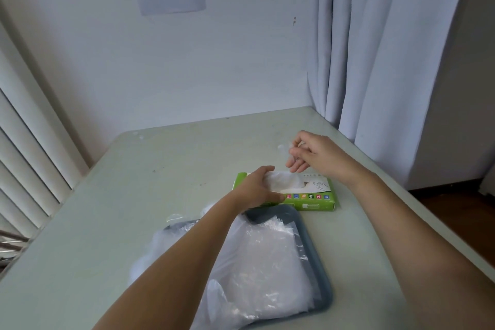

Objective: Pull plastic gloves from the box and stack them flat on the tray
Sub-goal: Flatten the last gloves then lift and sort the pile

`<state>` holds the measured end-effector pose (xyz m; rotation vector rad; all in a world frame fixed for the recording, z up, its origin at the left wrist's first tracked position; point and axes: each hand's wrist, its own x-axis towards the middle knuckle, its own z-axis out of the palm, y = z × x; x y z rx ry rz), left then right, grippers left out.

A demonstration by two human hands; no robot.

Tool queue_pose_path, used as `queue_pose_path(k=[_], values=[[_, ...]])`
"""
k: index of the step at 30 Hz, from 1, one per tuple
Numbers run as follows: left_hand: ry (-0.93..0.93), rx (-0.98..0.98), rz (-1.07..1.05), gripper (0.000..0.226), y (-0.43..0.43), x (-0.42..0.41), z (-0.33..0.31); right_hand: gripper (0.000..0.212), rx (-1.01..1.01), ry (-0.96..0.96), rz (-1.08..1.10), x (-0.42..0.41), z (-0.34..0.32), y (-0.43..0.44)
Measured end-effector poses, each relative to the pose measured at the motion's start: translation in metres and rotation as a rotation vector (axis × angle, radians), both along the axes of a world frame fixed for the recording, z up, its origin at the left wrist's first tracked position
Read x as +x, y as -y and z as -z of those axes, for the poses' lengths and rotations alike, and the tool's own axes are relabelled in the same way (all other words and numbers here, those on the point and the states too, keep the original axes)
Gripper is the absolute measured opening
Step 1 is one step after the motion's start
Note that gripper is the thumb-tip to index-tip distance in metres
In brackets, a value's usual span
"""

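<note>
On the table (134, 209), left hand (257, 190) grips the box (318, 202); right hand (316, 155) pinches a glove (283, 148).

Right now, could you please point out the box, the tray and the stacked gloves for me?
box (325, 204): head view, green front side.
tray (317, 265): head view, right rim.
gloves (267, 262): head view, middle of the stack.

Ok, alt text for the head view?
Left hand holds a green glove box on a pale table while the right hand pinches a faint clear glove above it. A pile of gloves lies on a grey tray in front.
</note>
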<state>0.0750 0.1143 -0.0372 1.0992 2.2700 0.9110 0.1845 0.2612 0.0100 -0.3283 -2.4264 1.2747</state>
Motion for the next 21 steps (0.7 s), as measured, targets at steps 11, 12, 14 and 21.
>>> queue_pose_path(k=[11,12,14,21], values=[[-0.011,-0.026,-0.006,0.085,-0.001,-0.002,0.003,0.019,0.636,0.387,-0.012,-0.012,-0.026,-0.004],[-0.014,-0.028,-0.007,0.085,-0.002,-0.002,0.003,0.022,0.712,0.407,-0.032,-0.014,-0.026,-0.003],[-0.030,-0.036,-0.008,0.085,-0.002,-0.003,0.003,0.026,0.861,0.416,-0.081,-0.020,-0.025,0.000],[-0.036,-0.063,-0.008,0.084,-0.004,-0.004,0.003,0.027,0.981,0.365,-0.160,-0.028,-0.044,0.014]])
